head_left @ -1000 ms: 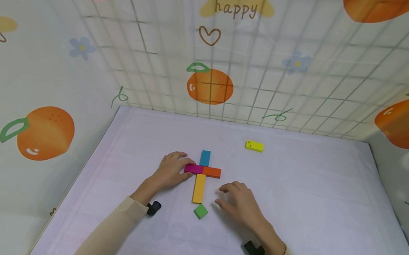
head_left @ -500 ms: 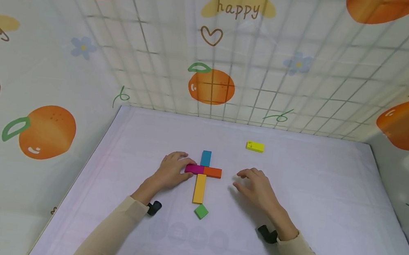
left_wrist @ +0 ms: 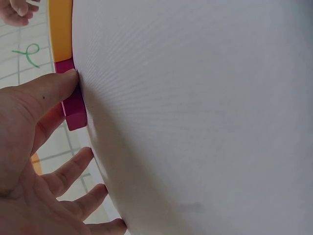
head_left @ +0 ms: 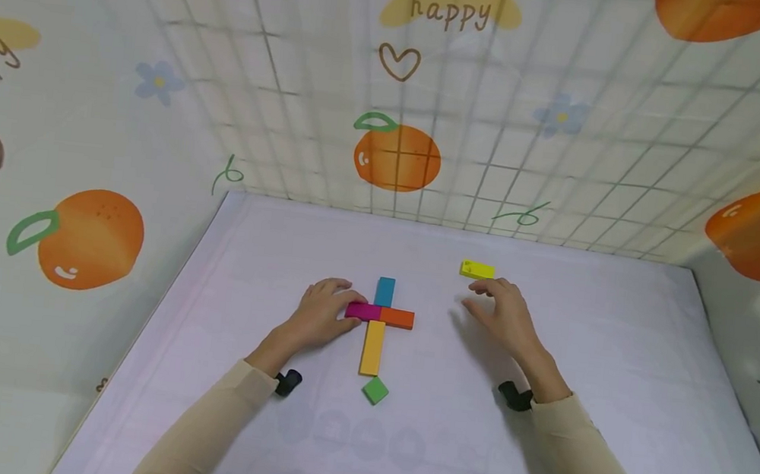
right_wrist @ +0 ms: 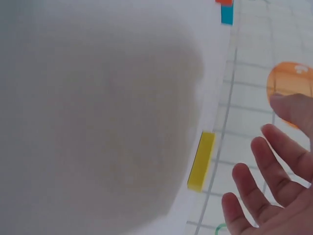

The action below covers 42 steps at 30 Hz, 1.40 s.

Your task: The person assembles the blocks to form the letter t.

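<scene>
The left hand [head_left: 320, 314] pinches the left end of a magenta block [head_left: 363, 312] between thumb and forefinger, its other fingers resting on the table. An orange block [head_left: 397, 318] continues that row to the right. Above the row lies a blue block [head_left: 385, 292], and below it a long yellow-orange block [head_left: 372, 348]. A green square block [head_left: 375, 391], turned like a diamond, touches or nearly touches its lower end. Holding nothing, the right hand [head_left: 508, 319] hovers just below a bright yellow block [head_left: 476, 269], its fingers loosely bent and apart in the right wrist view.
A white-covered table [head_left: 616, 351] bears all the blocks. Cloth walls [head_left: 281, 121] printed with oranges and grid lines rise at its back and both sides. Small black devices sit at both wrists.
The right hand has moved away from beside the yellow-orange block, rightward and up toward the bright yellow block. The left hand stays on the magenta block, and the blocks keep their layout.
</scene>
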Each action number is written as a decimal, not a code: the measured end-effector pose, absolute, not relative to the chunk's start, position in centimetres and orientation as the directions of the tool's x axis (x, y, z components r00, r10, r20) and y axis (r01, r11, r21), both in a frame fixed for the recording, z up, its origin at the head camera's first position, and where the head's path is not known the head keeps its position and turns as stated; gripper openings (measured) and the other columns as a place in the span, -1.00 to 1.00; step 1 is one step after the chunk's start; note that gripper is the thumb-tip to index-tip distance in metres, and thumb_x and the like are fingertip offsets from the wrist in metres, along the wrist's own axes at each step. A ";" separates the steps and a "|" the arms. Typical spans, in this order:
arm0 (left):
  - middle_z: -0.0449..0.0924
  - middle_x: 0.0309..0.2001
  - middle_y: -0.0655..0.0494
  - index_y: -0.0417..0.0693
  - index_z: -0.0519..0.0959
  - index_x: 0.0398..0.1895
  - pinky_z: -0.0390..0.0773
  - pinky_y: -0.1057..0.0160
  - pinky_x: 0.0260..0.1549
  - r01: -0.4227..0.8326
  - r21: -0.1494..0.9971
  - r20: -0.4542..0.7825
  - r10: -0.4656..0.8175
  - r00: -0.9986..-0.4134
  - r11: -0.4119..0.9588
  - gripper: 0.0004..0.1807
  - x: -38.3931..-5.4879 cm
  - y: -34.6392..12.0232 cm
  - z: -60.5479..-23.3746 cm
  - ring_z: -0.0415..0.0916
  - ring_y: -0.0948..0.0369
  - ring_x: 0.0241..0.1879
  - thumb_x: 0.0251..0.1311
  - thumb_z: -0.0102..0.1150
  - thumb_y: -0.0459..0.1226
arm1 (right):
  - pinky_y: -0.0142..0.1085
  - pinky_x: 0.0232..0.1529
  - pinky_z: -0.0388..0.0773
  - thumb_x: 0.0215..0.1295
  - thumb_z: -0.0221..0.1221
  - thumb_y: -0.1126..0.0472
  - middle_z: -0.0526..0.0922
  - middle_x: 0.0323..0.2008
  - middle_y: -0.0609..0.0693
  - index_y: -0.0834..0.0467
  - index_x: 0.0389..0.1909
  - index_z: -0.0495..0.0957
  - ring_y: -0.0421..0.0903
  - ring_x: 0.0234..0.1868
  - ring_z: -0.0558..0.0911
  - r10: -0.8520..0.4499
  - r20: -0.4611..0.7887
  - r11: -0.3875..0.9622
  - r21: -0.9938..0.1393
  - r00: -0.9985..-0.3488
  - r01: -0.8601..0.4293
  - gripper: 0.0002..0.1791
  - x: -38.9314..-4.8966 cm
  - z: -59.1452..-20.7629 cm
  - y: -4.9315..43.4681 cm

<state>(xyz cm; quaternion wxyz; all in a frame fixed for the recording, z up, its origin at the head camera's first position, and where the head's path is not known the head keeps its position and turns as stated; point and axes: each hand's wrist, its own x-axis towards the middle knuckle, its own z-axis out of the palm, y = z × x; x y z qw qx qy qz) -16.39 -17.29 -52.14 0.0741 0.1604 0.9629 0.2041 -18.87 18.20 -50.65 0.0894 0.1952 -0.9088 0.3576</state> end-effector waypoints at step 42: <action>0.30 0.39 -0.05 0.26 0.60 0.18 0.06 -0.26 0.35 0.277 0.419 -0.074 0.337 -0.939 0.865 -0.61 -16.5 -17.2 -52.3 0.09 -0.04 0.41 0.28 0.32 -0.08 | 0.12 -0.01 0.32 0.31 0.26 0.21 0.55 0.04 0.33 0.24 0.21 0.55 0.28 0.02 0.40 -0.171 -0.026 0.812 -0.569 -0.985 -0.126 -0.54 -26.5 -52.4 19.9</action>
